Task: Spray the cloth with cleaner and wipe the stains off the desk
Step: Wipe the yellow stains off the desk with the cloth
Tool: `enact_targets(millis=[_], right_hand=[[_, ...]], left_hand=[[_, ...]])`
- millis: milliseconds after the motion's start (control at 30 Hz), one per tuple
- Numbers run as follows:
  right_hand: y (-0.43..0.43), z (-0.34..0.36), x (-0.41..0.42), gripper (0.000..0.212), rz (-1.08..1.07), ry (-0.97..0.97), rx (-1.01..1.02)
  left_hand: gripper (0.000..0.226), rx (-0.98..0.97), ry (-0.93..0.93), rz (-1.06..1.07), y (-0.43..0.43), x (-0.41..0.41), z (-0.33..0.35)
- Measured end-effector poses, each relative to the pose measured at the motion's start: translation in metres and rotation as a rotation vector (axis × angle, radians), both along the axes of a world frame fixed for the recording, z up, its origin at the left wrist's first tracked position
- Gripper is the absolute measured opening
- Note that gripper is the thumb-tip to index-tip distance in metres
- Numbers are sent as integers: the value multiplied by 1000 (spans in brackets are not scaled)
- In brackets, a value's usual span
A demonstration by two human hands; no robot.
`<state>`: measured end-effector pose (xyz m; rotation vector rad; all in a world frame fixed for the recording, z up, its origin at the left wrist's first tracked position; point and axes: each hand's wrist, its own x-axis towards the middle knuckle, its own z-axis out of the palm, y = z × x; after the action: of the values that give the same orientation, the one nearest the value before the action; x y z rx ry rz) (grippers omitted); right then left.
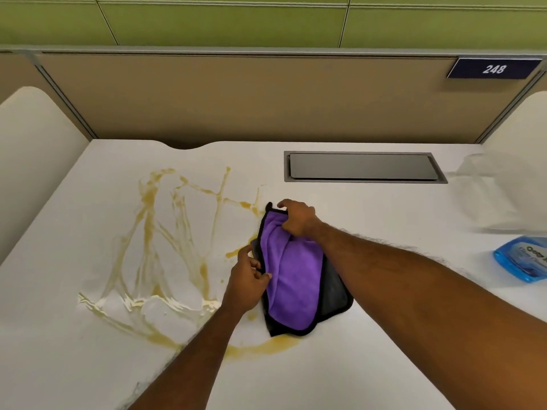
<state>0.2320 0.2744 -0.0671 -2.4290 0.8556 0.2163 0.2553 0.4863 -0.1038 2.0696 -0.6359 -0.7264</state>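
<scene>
2 hands [268, 251] pinch the cloth [291, 279].

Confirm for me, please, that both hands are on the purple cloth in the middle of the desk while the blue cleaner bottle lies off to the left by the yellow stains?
Not quite: the blue cleaner bottle lies off to the right, at the desk's edge, away from the yellow stains, which are on the left. The head view shows this. The left hand and right hand are indeed both on the purple cloth.
</scene>
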Motion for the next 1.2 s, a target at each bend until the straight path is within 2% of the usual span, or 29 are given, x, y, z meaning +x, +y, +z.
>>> enact_targets(millis=[100,200,300,467,600,700,800,900,1033,1100,1200], right_hand=[[0,9,-21,39,-21,-127,-6],[-2,20,-60,19,-55,-302,107],[-6,23,-109,16,-28,-387,110],[-2,14,-173,11,197,-296,-123],[6,5,-205,22,322,-211,-281],[13,-2,-218,27,365,-118,-332],[16,-4,-222,28,362,-63,-381],[22,-2,-216,24,312,-99,-392],[35,6,-208,20,203,-260,-201],[41,3,-211,19,274,-224,-155],[46,-10,-220,14,324,-146,-206]], left_hand=[[71,-6,-33,-48,2,0,3],[56,-28,-78,-135,5,-2,9],[41,-35,-162,-232,11,-6,13],[38,39,-287,-506,22,-19,20],[31,128,-460,-716,30,-31,20],[31,175,-507,-773,35,-35,17],[28,141,-547,-795,41,-38,15],[25,73,-630,-806,49,-38,14],[23,64,-704,-772,60,-33,11],[22,91,-703,-758,63,-31,9],[21,105,-636,-758,66,-31,9]])
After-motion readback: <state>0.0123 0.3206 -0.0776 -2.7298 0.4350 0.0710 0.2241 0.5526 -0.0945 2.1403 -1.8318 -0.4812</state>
